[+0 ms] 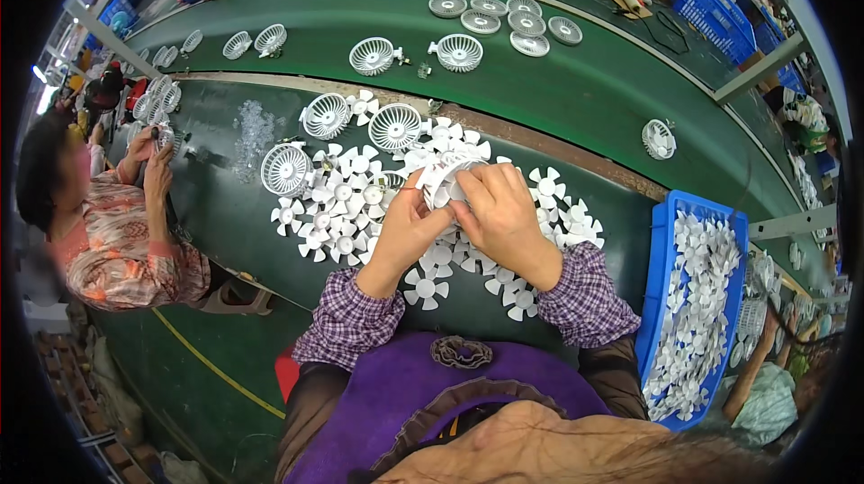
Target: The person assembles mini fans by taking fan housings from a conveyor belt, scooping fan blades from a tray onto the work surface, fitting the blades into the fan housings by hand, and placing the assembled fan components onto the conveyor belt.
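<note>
Both my hands meet over the middle of the table around a white fan housing (441, 180). My left hand (407, 230) grips its lower left side, fingers wrapped round it. On its right side the fingers of my right hand (504, 214) are closed and bent into the housing; a white fan blade may be inside, but the fingers hide most of it. Beneath and around them lies a heap of loose white fan blades (346, 200). Just beyond the heap rest white fan housings with slatted backs, one (394, 127) close to my left hand and another (287, 170) farther left.
A blue crate (661, 241) full of white fan blades stands at the right. Behind the table runs a green conveyor belt (594, 88) carrying housings and round grilles (527, 23). Small clear plastic parts (255, 137) lie at left, near a seated co-worker (126, 232).
</note>
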The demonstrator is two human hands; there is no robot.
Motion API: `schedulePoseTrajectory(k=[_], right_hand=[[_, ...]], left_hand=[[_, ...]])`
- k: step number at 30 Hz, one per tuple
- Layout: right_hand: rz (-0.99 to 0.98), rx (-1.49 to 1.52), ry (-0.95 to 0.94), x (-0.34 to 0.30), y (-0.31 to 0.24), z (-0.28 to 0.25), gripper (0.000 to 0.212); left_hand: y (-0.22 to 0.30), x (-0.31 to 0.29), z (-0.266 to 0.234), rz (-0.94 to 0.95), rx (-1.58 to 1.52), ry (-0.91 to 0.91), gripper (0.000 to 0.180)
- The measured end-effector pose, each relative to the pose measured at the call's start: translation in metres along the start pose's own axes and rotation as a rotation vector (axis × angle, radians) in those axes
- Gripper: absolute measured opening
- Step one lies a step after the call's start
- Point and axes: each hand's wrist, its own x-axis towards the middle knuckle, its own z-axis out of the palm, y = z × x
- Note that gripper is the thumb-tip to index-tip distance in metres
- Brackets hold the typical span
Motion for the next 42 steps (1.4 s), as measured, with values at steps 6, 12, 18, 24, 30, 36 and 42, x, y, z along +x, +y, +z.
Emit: schedulePoseTrajectory(k=[6,12,18,24,30,36,42], right_hand=[[-0.005,0.130,0.059,-0.005,-0.001,-0.006,0.038],[0.306,0.467,-0.125,-0.017,0.015,-0.025,0.045],[0.337,0.559,-0.170,-0.035,0.013,-0.018,0.039],[0.523,0.700,-0.256,-0.027,0.019,-0.025,0.034],[0.711,0.878,-0.012,-0.037,0.095,-0.042,0.019],[1.068,0.532,0.356,-0.103,0.218,-0.071,0.035],[1.179,0.497,0.337,-0.163,0.223,-0.094,0.022]], left_hand=[[-0.002,0.001,0.002,0.092,0.169,0.169,0.034],[-0.004,-0.008,-0.004,0.045,0.209,0.048,0.040],[-0.005,-0.021,0.004,0.113,0.250,-0.008,0.037],[0.032,-0.019,0.027,-0.227,0.547,0.060,0.035],[-0.012,-0.018,0.009,-0.354,0.197,-0.286,0.034],[0.021,-0.006,-0.014,-0.381,0.445,-0.307,0.026],[0.067,0.056,-0.058,-0.224,0.898,-0.086,0.020]])
